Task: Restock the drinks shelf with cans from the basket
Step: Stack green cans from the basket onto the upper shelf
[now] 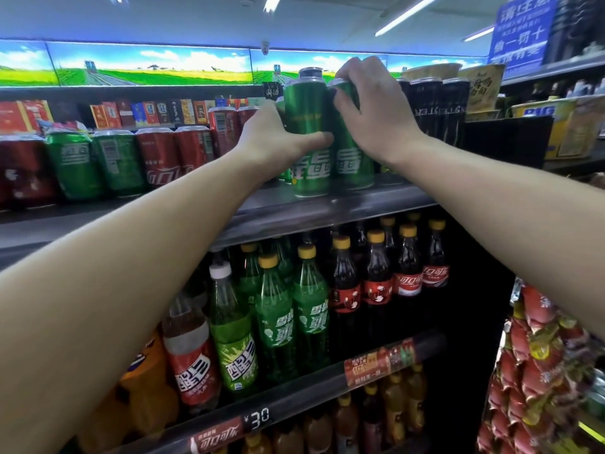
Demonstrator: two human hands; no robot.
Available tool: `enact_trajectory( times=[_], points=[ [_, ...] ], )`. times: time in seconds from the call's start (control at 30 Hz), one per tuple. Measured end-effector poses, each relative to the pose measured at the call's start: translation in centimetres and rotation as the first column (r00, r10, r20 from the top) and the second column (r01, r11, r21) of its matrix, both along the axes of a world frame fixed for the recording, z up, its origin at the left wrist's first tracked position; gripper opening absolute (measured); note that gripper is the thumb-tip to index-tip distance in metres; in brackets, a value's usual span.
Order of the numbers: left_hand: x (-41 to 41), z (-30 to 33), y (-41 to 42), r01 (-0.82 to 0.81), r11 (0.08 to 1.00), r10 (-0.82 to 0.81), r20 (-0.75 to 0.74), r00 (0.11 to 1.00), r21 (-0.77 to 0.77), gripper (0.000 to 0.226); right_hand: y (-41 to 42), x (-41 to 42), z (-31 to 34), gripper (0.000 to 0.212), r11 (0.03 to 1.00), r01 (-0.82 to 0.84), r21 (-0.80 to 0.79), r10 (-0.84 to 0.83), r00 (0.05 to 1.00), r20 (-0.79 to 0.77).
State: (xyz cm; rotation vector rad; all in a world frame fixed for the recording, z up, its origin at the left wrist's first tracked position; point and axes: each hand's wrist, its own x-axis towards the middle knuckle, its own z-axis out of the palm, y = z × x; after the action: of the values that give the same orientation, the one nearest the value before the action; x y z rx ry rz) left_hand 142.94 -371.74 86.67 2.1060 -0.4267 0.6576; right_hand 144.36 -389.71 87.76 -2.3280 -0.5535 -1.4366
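Two tall green cans stand side by side at the front of the top drinks shelf [327,208]. My left hand [278,139] grips the left green can [306,126], thumb across its front. My right hand [370,106] is curled over the top and side of the right green can [353,165]. Both cans rest upright on the shelf and touch each other. The basket is out of view.
Shorter red and green cans [98,158] line the shelf to the left, tall black cans [435,109] to the right. Green and dark cola bottles [307,306] fill the shelf below. Snack packets [540,371] hang at the lower right.
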Motion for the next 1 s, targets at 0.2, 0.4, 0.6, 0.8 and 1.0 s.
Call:
enact_trajectory(
  times=[0.2,0.4,0.6,0.8,1.0],
  points=[
    [-0.7,-1.1,1.0,-0.005,0.974,0.024,-0.082,0.996,0.226,0.058,0.0,-0.6,-0.3,0.041,0.981,0.139,-0.133,-0.127,0.987,0.094],
    [-0.9,-1.1,0.6,-0.02,0.96,0.042,-0.072,0.996,0.279,0.063,-1.0,-1.4,0.3,0.046,0.902,0.361,-0.238,-0.333,0.931,0.149],
    [-0.9,-1.0,-0.1,-0.044,0.934,0.07,-0.06,0.996,0.355,0.071,-0.5,-2.7,-1.7,0.051,0.991,0.133,0.026,-0.132,0.991,-0.03],
    [-0.9,-1.1,0.2,-0.011,0.915,0.082,-0.16,0.984,0.403,0.058,-0.3,-4.9,-5.6,0.037,0.984,0.077,0.158,-0.039,0.971,-0.235],
    [-1.4,-1.5,-0.4,-0.048,0.873,0.122,-0.122,0.985,0.486,0.054,-0.6,-4.8,-5.9,0.038,0.979,0.04,0.201,0.027,0.946,-0.322]
  ],
)
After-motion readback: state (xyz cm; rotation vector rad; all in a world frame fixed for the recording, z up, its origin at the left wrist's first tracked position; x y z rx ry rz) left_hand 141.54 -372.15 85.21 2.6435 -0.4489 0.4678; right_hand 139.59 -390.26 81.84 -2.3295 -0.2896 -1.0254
